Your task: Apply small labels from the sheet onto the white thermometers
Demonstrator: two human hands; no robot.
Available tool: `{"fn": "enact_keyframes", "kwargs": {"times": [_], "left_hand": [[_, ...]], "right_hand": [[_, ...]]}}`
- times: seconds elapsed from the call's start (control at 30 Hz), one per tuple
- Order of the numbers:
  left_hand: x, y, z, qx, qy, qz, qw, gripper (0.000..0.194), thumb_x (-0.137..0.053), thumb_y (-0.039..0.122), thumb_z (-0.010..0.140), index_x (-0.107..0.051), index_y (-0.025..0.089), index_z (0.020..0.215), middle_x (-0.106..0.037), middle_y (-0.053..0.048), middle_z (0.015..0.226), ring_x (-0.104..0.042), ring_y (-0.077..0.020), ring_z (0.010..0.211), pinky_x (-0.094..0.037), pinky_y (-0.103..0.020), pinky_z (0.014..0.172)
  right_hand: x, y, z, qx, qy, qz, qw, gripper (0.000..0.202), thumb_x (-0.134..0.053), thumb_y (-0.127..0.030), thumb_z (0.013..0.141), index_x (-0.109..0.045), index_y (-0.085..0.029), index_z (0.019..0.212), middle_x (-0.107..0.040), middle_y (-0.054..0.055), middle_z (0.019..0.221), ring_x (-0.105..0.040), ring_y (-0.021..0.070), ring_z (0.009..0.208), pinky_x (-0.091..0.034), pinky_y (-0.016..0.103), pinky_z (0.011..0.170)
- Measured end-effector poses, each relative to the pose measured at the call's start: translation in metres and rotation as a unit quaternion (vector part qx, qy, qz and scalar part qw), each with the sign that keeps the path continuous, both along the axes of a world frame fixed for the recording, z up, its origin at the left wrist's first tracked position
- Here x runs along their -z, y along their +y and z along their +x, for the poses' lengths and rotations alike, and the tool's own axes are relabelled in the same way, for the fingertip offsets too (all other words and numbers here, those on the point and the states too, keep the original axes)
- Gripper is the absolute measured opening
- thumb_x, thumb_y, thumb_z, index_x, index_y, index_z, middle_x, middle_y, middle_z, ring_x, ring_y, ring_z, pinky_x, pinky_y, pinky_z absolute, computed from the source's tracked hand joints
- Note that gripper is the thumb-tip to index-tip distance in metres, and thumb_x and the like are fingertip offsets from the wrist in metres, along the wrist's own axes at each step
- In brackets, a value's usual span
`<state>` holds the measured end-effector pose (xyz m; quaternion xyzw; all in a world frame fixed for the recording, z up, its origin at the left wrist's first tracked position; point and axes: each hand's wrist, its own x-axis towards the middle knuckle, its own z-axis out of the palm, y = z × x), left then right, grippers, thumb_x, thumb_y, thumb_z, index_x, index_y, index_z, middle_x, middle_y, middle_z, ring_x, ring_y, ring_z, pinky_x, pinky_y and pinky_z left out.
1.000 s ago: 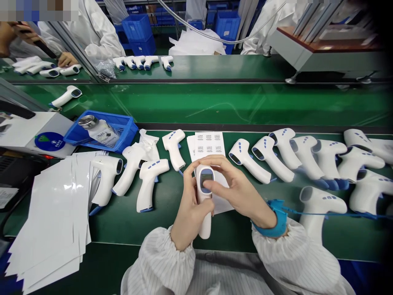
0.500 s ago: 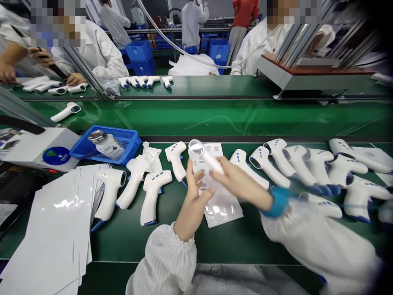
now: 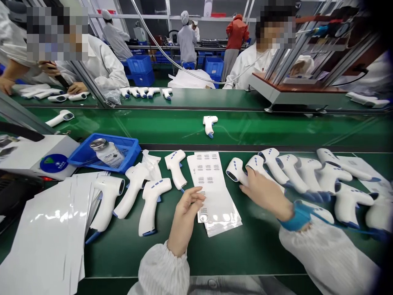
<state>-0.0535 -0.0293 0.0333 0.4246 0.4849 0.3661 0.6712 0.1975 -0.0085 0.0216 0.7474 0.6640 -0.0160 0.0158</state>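
Observation:
My left hand point(image 3: 187, 211) is empty, its fingers loosely bent and apart from the thumb, at the left edge of printed label sheets point(image 3: 210, 174). These lie upright before me over a clear plastic sleeve point(image 3: 224, 219). To the right, my right hand point(image 3: 268, 192), with a blue wrist band, closes around the handle of a white infrared thermometer point(image 3: 236, 169); its head points left and my fingers hide the handle. A second thermometer point(image 3: 255, 162) lies against my fingers. Another thermometer point(image 3: 210, 124) lies on the green conveyor belt point(image 3: 166, 125) beyond the sheets.
Several thermometers point(image 3: 307, 170) crowd the right side; more point(image 3: 155, 205) lie left. A blue tray point(image 3: 132, 157) holds a bottle point(image 3: 107, 151). White sheets point(image 3: 46, 229) are stacked at front left. Co-workers sit across the belt, by a metal-framed fixture point(image 3: 285, 92).
The thermometer that was in my right hand is out of it, and one now lies on the belt. My right hand has moved right to another thermometer. My left hand has lowered slightly.

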Motion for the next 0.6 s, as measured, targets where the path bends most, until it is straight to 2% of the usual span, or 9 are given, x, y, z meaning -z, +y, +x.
{"fn": "enact_keyframes", "kwargs": {"times": [0.07,0.13,0.17,0.23,0.33,0.4,0.47,0.5,0.6], "left_hand": [[0.002,0.001,0.008,-0.008,-0.001,-0.005,1.0,0.031,-0.052,0.031,0.091,-0.054,0.025,0.121,-0.06,-0.006,0.105,-0.054,-0.0239,0.111,-0.039,-0.041,0.1],[0.004,-0.001,0.019,0.01,-0.009,-0.008,1.0,0.049,-0.057,0.03,0.088,-0.044,0.027,0.135,-0.058,-0.007,0.11,-0.053,-0.0239,0.113,-0.038,-0.041,0.1],[0.005,-0.001,0.026,0.02,-0.026,-0.008,0.999,0.062,-0.061,0.029,0.086,-0.035,0.028,0.142,-0.058,-0.008,0.113,-0.053,-0.0238,0.115,-0.038,-0.04,0.101],[0.005,-0.003,0.037,0.019,-0.087,-0.01,0.996,0.084,-0.066,0.028,0.082,-0.016,0.029,0.15,-0.057,-0.009,0.117,-0.053,-0.0228,0.117,-0.039,-0.039,0.102],[0.002,-0.002,0.043,-0.088,-0.162,-0.01,0.983,0.091,-0.066,0.025,0.083,-0.006,0.036,0.15,-0.061,-0.003,0.109,-0.062,-0.018,0.104,-0.044,-0.037,0.1],[-0.001,0.001,0.035,-0.168,-0.159,0.007,0.973,0.086,-0.064,0.021,0.085,-0.01,0.042,0.148,-0.061,0.003,0.095,-0.065,-0.014,0.088,-0.049,-0.037,0.094],[-0.003,0.005,0.023,-0.192,-0.127,0.027,0.973,0.082,-0.063,0.019,0.085,-0.015,0.045,0.147,-0.057,0.005,0.085,-0.065,-0.0132,0.08,-0.053,-0.039,0.088],[-0.003,0.006,0.016,-0.181,-0.111,0.031,0.977,0.081,-0.063,0.019,0.085,-0.016,0.045,0.147,-0.056,0.006,0.084,-0.066,-0.0143,0.081,-0.054,-0.04,0.088],[0.0,0.009,0.005,-0.117,-0.074,0.019,0.99,0.078,-0.064,0.023,0.086,-0.02,0.042,0.147,-0.058,0.004,0.087,-0.067,-0.0195,0.098,-0.05,-0.043,0.097]], "right_hand": [[0.003,-0.015,-0.002,0.021,0.026,-0.004,0.999,0.04,-0.055,-0.022,0.086,-0.051,-0.005,0.122,-0.064,0.023,0.104,-0.063,0.0396,0.099,-0.052,0.047,0.075],[0.001,-0.022,-0.015,0.052,0.124,0.018,0.991,0.04,-0.05,-0.025,0.09,-0.048,-0.008,0.126,-0.065,0.021,0.11,-0.064,0.0365,0.101,-0.051,0.047,0.081],[-0.002,-0.025,-0.025,0.058,0.203,0.035,0.977,0.041,-0.048,-0.027,0.092,-0.046,-0.01,0.129,-0.064,0.02,0.115,-0.063,0.0342,0.104,-0.051,0.047,0.085],[-0.01,-0.034,-0.051,0.022,0.376,0.056,0.925,0.043,-0.045,-0.029,0.094,-0.042,-0.018,0.135,-0.06,0.015,0.126,-0.06,0.0292,0.113,-0.049,0.045,0.093],[-0.021,-0.055,-0.088,-0.09,0.534,0.0,0.841,0.053,-0.051,-0.024,0.091,-0.037,-0.025,0.142,-0.054,0.01,0.134,-0.055,0.0243,0.121,-0.049,0.038,0.098],[-0.024,-0.067,-0.1,-0.124,0.558,-0.089,0.816,0.057,-0.056,-0.022,0.087,-0.039,-0.026,0.141,-0.058,0.009,0.128,-0.062,0.0228,0.108,-0.055,0.035,0.086],[-0.021,-0.073,-0.101,-0.118,0.543,-0.145,0.818,0.041,-0.055,-0.022,0.089,-0.053,-0.026,0.129,-0.066,0.007,0.115,-0.067,0.0206,0.091,-0.057,0.033,0.075],[-0.017,-0.072,-0.098,-0.112,0.524,-0.14,0.833,0.031,-0.052,-0.022,0.091,-0.059,-0.025,0.121,-0.068,0.006,0.109,-0.067,0.0206,0.089,-0.057,0.034,0.075],[0.0,-0.059,-0.09,-0.103,0.427,-0.019,0.898,0.019,-0.052,-0.021,0.092,-0.066,-0.023,0.104,-0.067,0.007,0.109,-0.063,0.0259,0.102,-0.054,0.043,0.084]]}}
